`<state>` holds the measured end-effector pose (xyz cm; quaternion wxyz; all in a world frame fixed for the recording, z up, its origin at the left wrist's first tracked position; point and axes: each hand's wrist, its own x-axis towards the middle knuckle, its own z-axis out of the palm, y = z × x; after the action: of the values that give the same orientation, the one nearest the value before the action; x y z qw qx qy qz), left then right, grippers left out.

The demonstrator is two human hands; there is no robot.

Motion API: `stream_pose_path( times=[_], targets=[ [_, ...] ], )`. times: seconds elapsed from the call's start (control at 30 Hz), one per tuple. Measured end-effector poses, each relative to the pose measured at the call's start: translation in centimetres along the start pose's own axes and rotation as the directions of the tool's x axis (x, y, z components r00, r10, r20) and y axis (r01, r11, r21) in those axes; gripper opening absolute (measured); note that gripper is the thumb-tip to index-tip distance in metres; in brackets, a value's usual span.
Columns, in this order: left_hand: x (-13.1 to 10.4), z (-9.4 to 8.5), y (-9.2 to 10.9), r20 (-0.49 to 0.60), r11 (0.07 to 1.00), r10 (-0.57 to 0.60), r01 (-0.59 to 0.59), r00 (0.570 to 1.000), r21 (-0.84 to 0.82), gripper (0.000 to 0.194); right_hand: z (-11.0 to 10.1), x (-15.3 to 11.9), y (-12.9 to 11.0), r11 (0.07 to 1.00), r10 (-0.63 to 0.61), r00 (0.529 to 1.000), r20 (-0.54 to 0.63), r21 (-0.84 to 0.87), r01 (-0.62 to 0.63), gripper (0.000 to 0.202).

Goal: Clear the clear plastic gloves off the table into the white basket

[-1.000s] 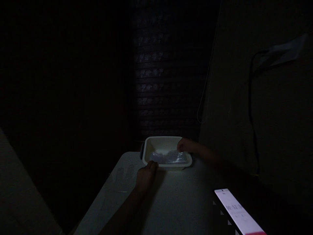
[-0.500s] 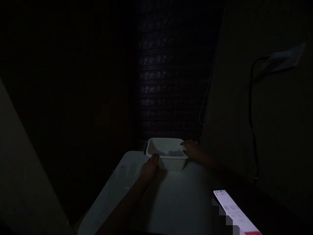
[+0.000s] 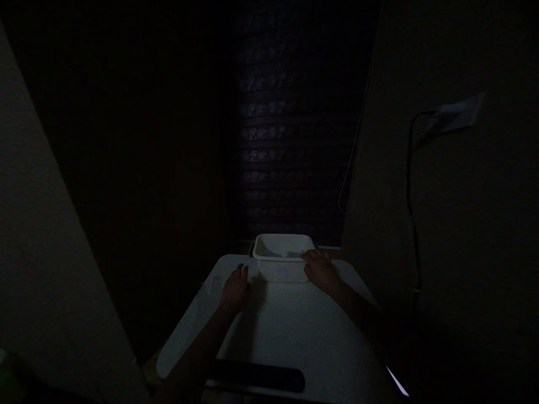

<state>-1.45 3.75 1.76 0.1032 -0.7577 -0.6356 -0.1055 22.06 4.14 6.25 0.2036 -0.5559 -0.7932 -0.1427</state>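
Observation:
A white rectangular plastic tub (image 3: 280, 270) stands upright at the far edge of a white table (image 3: 290, 331). Something greyish shows inside it, too dim to name. My right hand (image 3: 322, 270) is at the tub's front right corner, fingers stretched over the rim and seemingly touching it. To the left of the tub, my left hand (image 3: 236, 289) hovers over or rests on the tabletop. Its fingers are extended, with nothing in them, and a gap separates it from the tub.
Behind the table hangs a dark slatted blind (image 3: 269, 146) with a thin cord loop (image 3: 346, 205). On the right wall a black cable (image 3: 410, 185) runs down from a socket plate (image 3: 457, 115). A dark bar (image 3: 259, 375) crosses the near table edge. A lit phone's edge (image 3: 397, 381) shows low right.
My left hand has come off the tub and moved left. The right hand has shifted from the tub's right side to its front right corner. The view has tilted, hiding most of the phone.

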Motion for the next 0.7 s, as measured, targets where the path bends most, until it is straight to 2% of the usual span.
stream_pose_path(
  times=[0.1,0.17,0.27,0.37,0.47,0.57,0.7],
  targets=[
    [-2.3,0.1,-2.1,0.153,0.995,-0.065,0.052,0.986,0.09,0.031,0.8,-1.6,-1.8,0.997,0.044,0.999,0.023,0.057,-0.046,0.03],
    [-4.0,0.4,-2.8,0.245,0.989,-0.102,0.073,0.964,0.126,0.029,1.3,-2.9,-3.3,0.994,0.048,0.996,0.069,0.091,-0.054,0.028],
    [-6.3,1.3,-2.7,0.199,0.969,-0.196,0.158,0.96,0.192,0.031,1.7,-4.9,-5.4,0.994,0.034,0.99,0.137,0.098,-0.048,0.027],
    [-8.0,2.4,-1.8,0.183,0.961,-0.238,0.205,0.954,0.185,0.035,1.5,-6.8,-6.8,0.993,0.017,0.98,0.198,0.11,-0.039,0.028],
    [-8.8,3.1,-0.4,0.139,0.962,-0.215,0.184,0.967,0.203,0.042,1.2,-8.3,-7.4,0.991,0.026,0.97,0.241,0.121,-0.057,0.027],
    [-9.0,2.9,1.6,0.133,0.96,-0.206,0.174,0.969,0.219,0.044,1.5,-9.6,-7.0,0.989,0.058,0.966,0.251,0.12,-0.091,0.026],
    [-8.9,2.3,5.1,0.097,0.975,-0.159,0.141,0.983,0.169,0.043,3.3,-10.6,-5.5,0.982,0.126,0.961,0.248,0.106,-0.156,0.027]
  ],
)
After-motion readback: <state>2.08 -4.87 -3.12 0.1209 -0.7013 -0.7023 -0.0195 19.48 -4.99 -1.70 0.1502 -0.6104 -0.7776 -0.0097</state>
